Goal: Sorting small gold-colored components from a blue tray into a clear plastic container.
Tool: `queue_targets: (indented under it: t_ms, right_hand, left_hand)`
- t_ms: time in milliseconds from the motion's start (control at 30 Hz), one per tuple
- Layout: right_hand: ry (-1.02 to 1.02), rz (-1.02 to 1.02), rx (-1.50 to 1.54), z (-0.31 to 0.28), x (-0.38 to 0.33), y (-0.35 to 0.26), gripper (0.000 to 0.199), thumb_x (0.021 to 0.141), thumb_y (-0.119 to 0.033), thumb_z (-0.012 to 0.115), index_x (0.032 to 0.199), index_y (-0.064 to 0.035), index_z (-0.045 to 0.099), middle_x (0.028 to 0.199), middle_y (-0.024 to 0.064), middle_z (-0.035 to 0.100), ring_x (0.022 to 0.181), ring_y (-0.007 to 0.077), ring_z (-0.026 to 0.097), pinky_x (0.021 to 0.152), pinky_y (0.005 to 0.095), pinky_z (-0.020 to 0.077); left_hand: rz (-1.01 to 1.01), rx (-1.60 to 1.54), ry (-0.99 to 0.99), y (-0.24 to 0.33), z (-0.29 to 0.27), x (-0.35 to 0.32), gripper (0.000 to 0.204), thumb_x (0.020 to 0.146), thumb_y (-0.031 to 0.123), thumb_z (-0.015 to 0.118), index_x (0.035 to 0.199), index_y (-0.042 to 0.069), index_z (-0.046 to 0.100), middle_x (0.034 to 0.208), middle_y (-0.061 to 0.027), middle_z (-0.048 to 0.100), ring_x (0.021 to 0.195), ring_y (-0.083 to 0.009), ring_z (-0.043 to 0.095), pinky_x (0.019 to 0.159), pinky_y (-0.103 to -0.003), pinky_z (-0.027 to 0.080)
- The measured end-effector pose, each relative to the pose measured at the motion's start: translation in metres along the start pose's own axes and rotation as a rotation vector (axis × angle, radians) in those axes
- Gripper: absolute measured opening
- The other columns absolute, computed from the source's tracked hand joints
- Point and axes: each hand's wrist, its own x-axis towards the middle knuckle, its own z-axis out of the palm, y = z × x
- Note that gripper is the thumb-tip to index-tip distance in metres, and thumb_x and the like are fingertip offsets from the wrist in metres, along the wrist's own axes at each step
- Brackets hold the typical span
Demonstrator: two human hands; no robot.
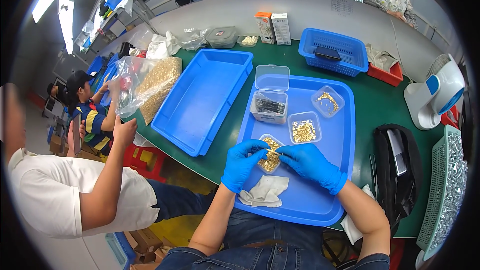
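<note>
A small brass part (274,153) is pinched between the gloved left hand (242,162) and right hand (311,164) above a clear tub (270,160) on the blue tray (345,135). It is judged light, rigid and slippery, best gripped by fingertips.

Your gloved left hand (242,162) and right hand (311,164) meet over a small clear tub (270,156) of gold parts, pinching a thin pin (274,152) between the fingertips. The tub sits at the near left of the blue tray (320,205), tilted slightly.
</note>
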Motion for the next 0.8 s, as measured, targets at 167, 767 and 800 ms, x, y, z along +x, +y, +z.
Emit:
queue_targets:
  t_ms: [167, 767, 800]
  right_hand:
    - [0.003, 0.020, 0.067, -0.001, 0.001, -0.009, 0.021, 0.085, -0.018, 0.059, 0.103, -0.0071, 0.064, 0.087, 0.0163, 0.064, 0.071, 0.0305, 0.063, 0.063, 0.0342, 0.0499]
    - [0.012, 0.096, -0.003, -0.048, 0.005, 0.012, 0.025, 0.088, -0.024, 0.054, 0.107, -0.0109, 0.063, 0.086, 0.0127, 0.065, 0.076, 0.0291, 0.063, 0.066, 0.0364, 0.0499]
    - [-0.023, 0.109, -0.085, -0.058, 0.002, 0.014, 0.025, 0.088, -0.024, 0.053, 0.108, -0.0108, 0.062, 0.084, 0.0130, 0.065, 0.075, 0.0292, 0.063, 0.066, 0.0369, 0.0497]
  left_hand:
    - [-0.019, -0.204, -0.024, 0.008, 0.005, -0.003, 0.019, 0.080, -0.005, 0.060, 0.099, -0.003, 0.063, 0.090, -0.0099, 0.065, 0.079, -0.0139, 0.062, 0.074, -0.024, 0.051]
    - [0.243, 0.364, -0.006, -0.008, 0.004, 0.001, 0.018, 0.076, 0.003, 0.066, 0.094, 0.004, 0.064, 0.092, -0.0097, 0.061, 0.088, -0.0215, 0.060, 0.078, -0.030, 0.047]
    - [0.246, 0.349, -0.003, -0.007, 0.004, 0.001, 0.018, 0.076, 0.003, 0.066, 0.094, 0.004, 0.064, 0.092, -0.0097, 0.061, 0.088, -0.0215, 0.060, 0.078, -0.030, 0.047]
